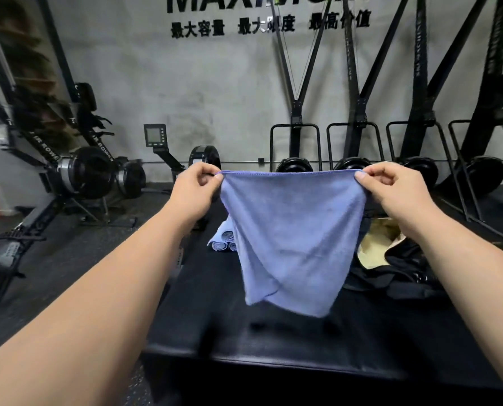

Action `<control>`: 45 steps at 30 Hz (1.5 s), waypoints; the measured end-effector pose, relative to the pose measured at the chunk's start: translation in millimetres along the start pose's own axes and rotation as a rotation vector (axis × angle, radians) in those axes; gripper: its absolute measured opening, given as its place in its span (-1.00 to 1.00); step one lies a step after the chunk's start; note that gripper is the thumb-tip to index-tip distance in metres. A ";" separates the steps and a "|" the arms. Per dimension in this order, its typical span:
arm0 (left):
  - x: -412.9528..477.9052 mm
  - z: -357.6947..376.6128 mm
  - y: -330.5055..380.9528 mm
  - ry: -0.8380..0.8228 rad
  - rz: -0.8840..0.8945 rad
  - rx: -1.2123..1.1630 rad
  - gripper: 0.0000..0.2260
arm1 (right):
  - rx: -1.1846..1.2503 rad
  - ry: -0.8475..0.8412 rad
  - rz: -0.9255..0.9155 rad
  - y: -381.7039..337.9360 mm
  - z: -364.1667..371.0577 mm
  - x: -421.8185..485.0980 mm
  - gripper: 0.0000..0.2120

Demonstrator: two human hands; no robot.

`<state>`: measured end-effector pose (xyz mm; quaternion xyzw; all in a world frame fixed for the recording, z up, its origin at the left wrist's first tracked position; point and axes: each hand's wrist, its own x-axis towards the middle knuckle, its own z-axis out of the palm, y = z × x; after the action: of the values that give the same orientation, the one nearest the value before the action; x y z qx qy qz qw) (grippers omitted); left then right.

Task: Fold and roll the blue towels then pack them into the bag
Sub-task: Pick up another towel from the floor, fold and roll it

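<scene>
- Head view: left hand (196,183) and right hand (386,181) each pinch a top corner of a blue towel (292,238), hanging stretched above the black bench (288,338).
- Rolled blue towels (223,240) lie behind it on the left.
- Black bag (402,265) on the right looks open, though it's partly hidden.

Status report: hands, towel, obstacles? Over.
Left hand, right hand: each pinches a top corner. Blue towel hangs spread above the bench. Rolled towels lie behind, not blocking.

Black bench (273,341) bears rolled towels (223,240), black bag (402,268).
</scene>
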<state>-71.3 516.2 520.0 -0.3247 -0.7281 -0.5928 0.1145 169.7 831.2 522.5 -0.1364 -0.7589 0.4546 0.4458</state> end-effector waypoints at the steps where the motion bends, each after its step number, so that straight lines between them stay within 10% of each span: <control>1: 0.9 -3.1 2.7 -0.005 -0.061 -0.156 -0.92 | 0.094 -0.037 0.041 -3.0 -2.6 -1.3 -0.90; 4: 4.0 -11.9 -1.5 -0.105 -0.150 -0.323 -0.95 | 0.301 -0.135 0.164 -3.8 -10.5 -3.8 -0.87; 11: -25.3 -15.2 -41.7 -0.520 -0.271 0.210 -0.89 | 0.112 -0.425 0.410 43.7 -15.6 -29.7 -0.66; 17: -34.5 -18.5 -64.8 -0.830 -0.511 -0.162 -0.66 | 0.271 -0.680 0.551 75.8 -23.9 -42.2 -0.60; 22: -16.4 1.3 -75.6 -0.578 -0.506 -0.268 -0.87 | 0.343 -0.431 0.585 80.8 -3.7 -26.1 -0.88; 27: -10.5 49.3 -95.2 -0.223 -0.405 0.187 -0.94 | -0.035 -0.132 0.500 111.4 36.4 -14.4 -0.89; 34: -18.8 98.8 -141.9 -0.061 -0.581 -0.002 -0.93 | 0.041 0.025 0.596 167.3 83.6 -15.3 -0.83; 39: -49.4 126.6 -172.7 -0.307 -0.522 -0.094 -0.52 | 0.000 -0.253 0.580 207.1 101.6 -37.9 -0.39; 45: -132.2 137.9 -209.4 -0.441 -0.134 0.340 -0.50 | -0.534 -0.447 0.256 236.7 116.5 -117.6 -0.52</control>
<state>-67.8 582.8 244.5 -0.3733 -0.8440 -0.3836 -0.0332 96.0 822.9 243.3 -0.2390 -0.9063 0.3113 0.1570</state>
